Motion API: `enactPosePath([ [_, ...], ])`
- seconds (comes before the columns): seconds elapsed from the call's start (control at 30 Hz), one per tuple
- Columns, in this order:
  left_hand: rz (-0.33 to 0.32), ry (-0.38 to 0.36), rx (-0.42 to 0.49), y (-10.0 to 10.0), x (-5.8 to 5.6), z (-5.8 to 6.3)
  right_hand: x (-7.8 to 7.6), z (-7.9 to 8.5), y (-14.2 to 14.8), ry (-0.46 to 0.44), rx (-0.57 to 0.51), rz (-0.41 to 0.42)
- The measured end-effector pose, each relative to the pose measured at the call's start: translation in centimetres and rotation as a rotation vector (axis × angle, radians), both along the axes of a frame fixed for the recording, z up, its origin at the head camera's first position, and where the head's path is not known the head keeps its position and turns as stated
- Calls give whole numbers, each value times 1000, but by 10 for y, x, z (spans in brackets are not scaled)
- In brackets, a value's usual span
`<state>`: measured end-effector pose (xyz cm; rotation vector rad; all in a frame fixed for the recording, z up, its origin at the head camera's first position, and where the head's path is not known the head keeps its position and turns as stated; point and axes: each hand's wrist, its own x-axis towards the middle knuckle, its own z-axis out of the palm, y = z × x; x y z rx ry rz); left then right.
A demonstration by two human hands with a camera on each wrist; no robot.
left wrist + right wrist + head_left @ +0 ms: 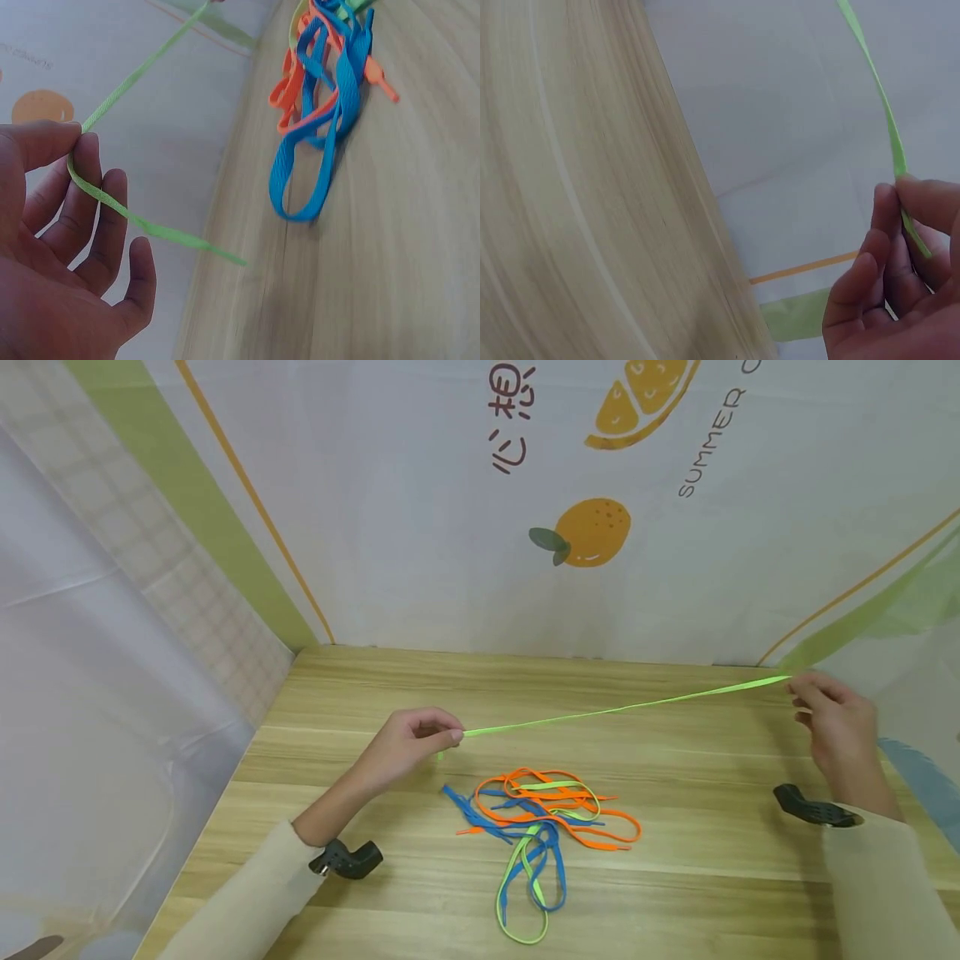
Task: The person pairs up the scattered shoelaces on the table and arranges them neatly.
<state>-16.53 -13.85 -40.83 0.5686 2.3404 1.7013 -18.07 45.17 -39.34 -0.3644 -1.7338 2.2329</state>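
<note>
In the head view, the right hand (pixel 843 727) hides one tip of the green lace (pixel 630 706), the bottom edge cuts both sleeves (pixel 251 893), and the top edge cuts the lettering (pixel 711 442). The left wrist view crops the lace pile (pixel 349 79), whose overlaps hide some strands.

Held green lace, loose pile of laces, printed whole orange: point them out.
Held green lace (pixel 667 699): head view, on its straight, stretched length.
Loose pile of laces (pixel 550 835): head view, on the blue strands bunched near its middle.
Printed whole orange (pixel 596 532): head view, on the middle of the fruit.
</note>
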Motion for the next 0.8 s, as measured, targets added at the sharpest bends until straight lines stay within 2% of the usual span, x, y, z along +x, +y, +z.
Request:
enactPosePath([
  [0.2,38,-18,-9,-12,-11,-2,5,2,7,-63,72,29],
  [0.37,73,-38,-20,-22,-18,-4,12,2,12,-58,120,92],
  [0.57,112,-54,-48,-34,-24,-6,15,0,19,-57,131,140],
  [0.8,157,-69,-61,-46,-31,-8,19,-2,27,-69,93,162],
])
